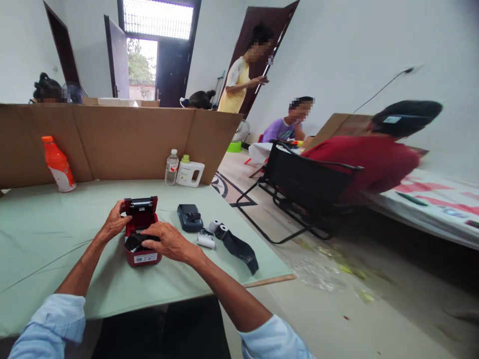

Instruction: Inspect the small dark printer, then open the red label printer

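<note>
A small red label printer (144,258) stands on the table with its dark lid (141,212) raised. My left hand (114,222) grips the left edge of that lid, thumb on the inner side. Over the printer's open bay, my right hand (168,240) has its fingers closed on a glossy black ribbon (135,241); part of it is hidden under the fingers. To the right lie a dark grey handheld device (189,218), a white roll with black print (206,239) and a long black strip on white-ended rolls (239,250).
A cardboard screen (130,142) closes off the table's far side. Before it stand an orange bottle (59,164), a clear bottle (171,168) and a white jug (190,172). A black chair (310,192) with a seated person is at the right. A thin cable crosses the table's left.
</note>
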Tool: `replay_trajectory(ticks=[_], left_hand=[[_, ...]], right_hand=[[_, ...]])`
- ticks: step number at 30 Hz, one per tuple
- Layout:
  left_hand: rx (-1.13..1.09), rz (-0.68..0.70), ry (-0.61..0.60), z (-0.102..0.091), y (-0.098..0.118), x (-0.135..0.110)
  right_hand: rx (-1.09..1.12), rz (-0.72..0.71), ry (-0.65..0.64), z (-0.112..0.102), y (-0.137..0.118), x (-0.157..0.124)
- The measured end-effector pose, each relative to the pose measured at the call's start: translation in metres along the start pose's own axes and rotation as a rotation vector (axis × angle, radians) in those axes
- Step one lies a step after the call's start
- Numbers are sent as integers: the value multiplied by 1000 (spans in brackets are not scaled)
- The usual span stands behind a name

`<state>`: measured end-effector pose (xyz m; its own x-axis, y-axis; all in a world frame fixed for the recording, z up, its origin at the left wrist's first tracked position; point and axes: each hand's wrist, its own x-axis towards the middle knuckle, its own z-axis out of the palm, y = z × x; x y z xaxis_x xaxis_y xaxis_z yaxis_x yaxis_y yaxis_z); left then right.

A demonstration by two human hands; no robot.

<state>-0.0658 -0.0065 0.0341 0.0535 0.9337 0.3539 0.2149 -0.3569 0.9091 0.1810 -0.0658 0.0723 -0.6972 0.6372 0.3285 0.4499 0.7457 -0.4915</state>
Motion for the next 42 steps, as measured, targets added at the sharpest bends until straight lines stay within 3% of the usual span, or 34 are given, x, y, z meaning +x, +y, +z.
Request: replay_trajectory(ticks=[12, 20, 26, 28, 30, 34, 38, 42], left_hand=[[46, 12, 29, 1, 1, -5], [104, -24, 38, -7, 1, -4], [456, -18, 346, -8, 35, -35], [426, 11, 269, -4, 52, -47], [338, 17, 113, 1, 67, -55], [168, -4, -106, 6, 86, -51], [183, 61, -135, 6, 93, -39], [297, 97, -134, 7, 100, -37]], right_hand=[[-86, 134, -64, -4, -3, 20], [367, 188, 178, 0, 14, 35], [593, 147, 239, -7, 18, 42], [658, 127, 240, -12, 15, 46], [720, 121, 213, -17, 9, 50], [796, 120, 203, -20, -3, 57], [736, 47, 205, -18, -4, 54], [506, 46, 220, -20, 1, 39]])
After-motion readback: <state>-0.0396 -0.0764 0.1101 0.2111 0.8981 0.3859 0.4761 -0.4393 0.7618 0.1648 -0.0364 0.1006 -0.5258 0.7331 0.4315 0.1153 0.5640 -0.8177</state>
